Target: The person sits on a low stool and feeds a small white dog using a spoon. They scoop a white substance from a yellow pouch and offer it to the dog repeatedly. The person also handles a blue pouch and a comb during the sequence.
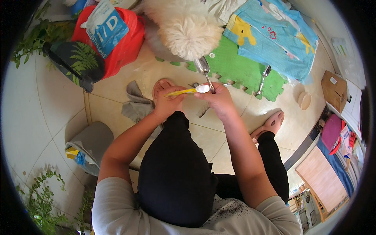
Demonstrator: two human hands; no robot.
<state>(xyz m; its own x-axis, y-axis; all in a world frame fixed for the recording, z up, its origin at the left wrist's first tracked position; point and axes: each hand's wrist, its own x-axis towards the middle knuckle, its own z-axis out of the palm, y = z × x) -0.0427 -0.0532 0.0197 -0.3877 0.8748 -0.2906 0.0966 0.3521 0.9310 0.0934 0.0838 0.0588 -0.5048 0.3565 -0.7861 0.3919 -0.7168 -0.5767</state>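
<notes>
Between my two hands is a slim yellow tube-like item (179, 92) with a white end (202, 88). My left hand (169, 102) grips its yellow part above my left foot. My right hand (221, 98) has thumb and fingers at the white end and also holds the handle of a metal scoop (202, 65). The scoop's bowl points away from me, right at the muzzle of a fluffy cream dog (191, 38). A metal comb (203, 111) lies on the tiles below my right hand. Just behind the hands, a small dark looped object (194, 85) is partly hidden.
A metal spoon (264, 77) rests on a green foam mat (229, 63), partly under a blue printed sheet (273, 35). Left stand a red bag (126, 44) with a pouch (107, 28), a grey bin (91, 141) and plants. A grey cloth (135, 102) and a small bowl (304, 100) are on the floor.
</notes>
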